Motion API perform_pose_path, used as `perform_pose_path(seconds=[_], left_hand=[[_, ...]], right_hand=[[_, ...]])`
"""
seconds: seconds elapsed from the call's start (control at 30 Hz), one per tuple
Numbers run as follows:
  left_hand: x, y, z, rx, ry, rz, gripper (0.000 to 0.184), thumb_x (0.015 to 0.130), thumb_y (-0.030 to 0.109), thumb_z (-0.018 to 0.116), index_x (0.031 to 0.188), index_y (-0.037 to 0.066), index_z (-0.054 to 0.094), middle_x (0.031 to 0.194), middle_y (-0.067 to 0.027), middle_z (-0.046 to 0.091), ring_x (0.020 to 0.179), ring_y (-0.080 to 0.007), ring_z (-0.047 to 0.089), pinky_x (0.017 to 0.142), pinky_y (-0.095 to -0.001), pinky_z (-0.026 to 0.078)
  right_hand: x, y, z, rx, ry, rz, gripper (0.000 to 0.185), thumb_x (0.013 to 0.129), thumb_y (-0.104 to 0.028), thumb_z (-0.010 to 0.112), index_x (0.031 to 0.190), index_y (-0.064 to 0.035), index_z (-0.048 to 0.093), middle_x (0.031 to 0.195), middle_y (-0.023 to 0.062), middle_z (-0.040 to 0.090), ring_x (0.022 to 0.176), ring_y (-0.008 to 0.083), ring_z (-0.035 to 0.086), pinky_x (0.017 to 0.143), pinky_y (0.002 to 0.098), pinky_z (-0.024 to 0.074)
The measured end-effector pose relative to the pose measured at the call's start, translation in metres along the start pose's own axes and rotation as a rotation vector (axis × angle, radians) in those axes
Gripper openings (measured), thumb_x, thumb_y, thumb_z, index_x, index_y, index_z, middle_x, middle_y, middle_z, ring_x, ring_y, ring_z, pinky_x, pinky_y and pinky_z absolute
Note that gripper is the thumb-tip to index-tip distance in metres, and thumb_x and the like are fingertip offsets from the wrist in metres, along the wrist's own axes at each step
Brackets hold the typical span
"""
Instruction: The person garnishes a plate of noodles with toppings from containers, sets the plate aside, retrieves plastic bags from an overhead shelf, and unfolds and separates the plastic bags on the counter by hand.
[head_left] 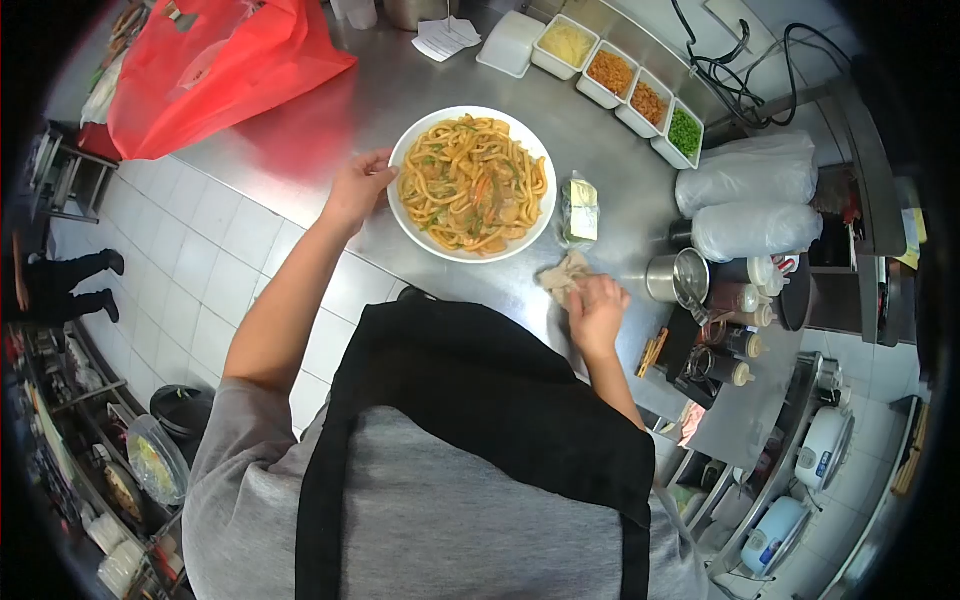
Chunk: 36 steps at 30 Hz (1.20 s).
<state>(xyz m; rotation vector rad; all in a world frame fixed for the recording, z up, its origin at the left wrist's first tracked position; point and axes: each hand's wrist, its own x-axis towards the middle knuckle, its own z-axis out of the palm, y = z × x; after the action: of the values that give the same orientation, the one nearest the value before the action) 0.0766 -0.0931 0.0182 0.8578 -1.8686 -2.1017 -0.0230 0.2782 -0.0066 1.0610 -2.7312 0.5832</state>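
A white plate [397,205] heaped with thick sauced noodles [472,185] and bits of vegetable is on the steel counter. My left hand [358,188] grips the plate's left rim between thumb and fingers. To the right of the plate, my right hand [600,305] is closed on a crumpled beige cloth [563,275] that lies against the counter. Just above the cloth is a small clear-wrapped packet [580,210] with a pale label, apart from both hands. The fingertips under the plate's rim are hidden.
A red plastic bag [220,75] stands at the upper left. White containers of toppings [648,105] line the back edge. On the right are wrapped stacks [755,230], a metal pot [677,277] and squeeze bottles [740,343]. Another person's legs [75,282] show far left.
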Motion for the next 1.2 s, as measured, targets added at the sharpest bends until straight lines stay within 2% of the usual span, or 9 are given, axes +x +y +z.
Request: perform_pose_path(seconds=[0.03, 0.2, 0.3, 0.37, 0.5, 0.6, 0.87, 1.03, 1.2], left_hand=[[0.005, -0.006, -0.001, 0.03, 0.041, 0.053, 0.025, 0.086, 0.007, 0.058, 0.11, 0.0, 0.056, 0.078, -0.0008, 0.058, 0.06, -0.0068, 0.049, 0.054, -0.0219, 0.039], [-0.041, -0.051, 0.017, 0.116, 0.273, 0.022, 0.016, 0.085, 0.011, 0.061, 0.088, 0.0, 0.049, 0.072, -0.0062, 0.058, 0.061, -0.0125, 0.059, 0.053, -0.0262, 0.051], [-0.084, -0.026, 0.031, -0.065, 0.006, -0.314, 0.019, 0.086, 0.012, 0.059, 0.095, 0.002, 0.046, 0.075, -0.0058, 0.058, 0.061, -0.0146, 0.059, 0.054, -0.0244, 0.052], [-0.064, -0.035, 0.016, -0.002, 0.048, -0.153, 0.021, 0.086, 0.012, 0.058, 0.099, 0.002, 0.046, 0.08, -0.007, 0.059, 0.065, -0.0153, 0.06, 0.057, -0.0248, 0.052], [-0.022, -0.002, 0.003, 0.027, -0.176, -0.23, 0.041, 0.085, 0.008, 0.051, 0.124, 0.003, 0.041, 0.105, -0.0111, 0.058, 0.089, -0.0178, 0.061, 0.07, -0.0295, 0.053], [-0.011, -0.001, 0.001, -0.044, -0.39, -0.328, 0.052, 0.08, 0.0, 0.047, 0.131, 0.003, 0.035, 0.118, -0.0139, 0.054, 0.104, -0.0223, 0.058, 0.085, -0.0355, 0.051], [-0.055, 0.027, 0.023, -0.391, -0.327, -0.281, 0.062, 0.076, -0.001, 0.046, 0.136, 0.006, 0.031, 0.128, -0.0133, 0.046, 0.114, -0.0232, 0.052, 0.09, -0.036, 0.048], [-0.071, 0.086, 0.064, -0.421, -0.26, -0.058, 0.05, 0.094, 0.029, 0.035, 0.134, -0.001, 0.033, 0.133, -0.0163, 0.044, 0.12, -0.0287, 0.046, 0.101, -0.0415, 0.037], [-0.075, 0.136, 0.1, -0.503, -0.271, 0.086, 0.048, 0.094, 0.027, 0.03, 0.132, -0.002, 0.033, 0.133, -0.0164, 0.043, 0.122, -0.0273, 0.044, 0.101, -0.0394, 0.036]], right_hand=[[0.003, -0.002, -0.008, -0.011, 0.031, 0.052, 0.021, 0.071, -0.017, 0.068, 0.085, -0.0085, 0.055, 0.092, 0.0088, 0.055, 0.092, 0.029, 0.048, 0.082, 0.0423, 0.0332], [-0.002, -0.014, -0.021, -0.042, 0.19, 0.076, 0.039, 0.071, -0.017, 0.067, 0.108, -0.0109, 0.056, 0.105, 0.0097, 0.053, 0.101, 0.0299, 0.046, 0.088, 0.0441, 0.0316], [-0.014, -0.005, -0.003, -0.061, 0.045, 0.105, 0.035, 0.074, -0.015, 0.063, 0.109, -0.0131, 0.059, 0.112, 0.0105, 0.052, 0.109, 0.0311, 0.044, 0.093, 0.0454, 0.03], [-0.009, 0.012, 0.003, -0.115, 0.0, 0.145, 0.024, 0.079, -0.014, 0.058, 0.104, -0.0119, 0.062, 0.107, 0.0131, 0.055, 0.102, 0.0276, 0.051, 0.086, 0.0419, 0.0386], [0.021, -0.003, 0.007, 1.202, 0.037, 0.667, 0.025, 0.091, -0.011, 0.045, 0.112, -0.0049, 0.056, 0.1, 0.0117, 0.062, 0.086, 0.0179, 0.06, 0.071, 0.0305, 0.0483], [0.029, -0.036, 0.029, 1.749, -0.102, 0.914, 0.029, 0.091, -0.008, 0.041, 0.117, -0.001, 0.052, 0.107, 0.0103, 0.061, 0.093, 0.0183, 0.06, 0.08, 0.0313, 0.0491], [0.055, -0.038, -0.007, 2.017, -0.079, 0.84, 0.032, 0.092, -0.01, 0.038, 0.121, 0.0007, 0.048, 0.109, 0.0116, 0.06, 0.097, 0.0199, 0.061, 0.084, 0.0328, 0.0501], [0.093, -0.041, -0.072, 2.034, -0.053, 0.694, 0.036, 0.094, -0.018, 0.037, 0.124, -0.001, 0.045, 0.113, 0.0123, 0.059, 0.1, 0.021, 0.06, 0.086, 0.0345, 0.0499], [0.124, -0.046, -0.12, 2.229, 0.116, 0.433, 0.041, 0.096, -0.027, 0.033, 0.125, 0.0006, 0.044, 0.12, 0.0133, 0.055, 0.109, 0.0225, 0.055, 0.095, 0.037, 0.0436]])
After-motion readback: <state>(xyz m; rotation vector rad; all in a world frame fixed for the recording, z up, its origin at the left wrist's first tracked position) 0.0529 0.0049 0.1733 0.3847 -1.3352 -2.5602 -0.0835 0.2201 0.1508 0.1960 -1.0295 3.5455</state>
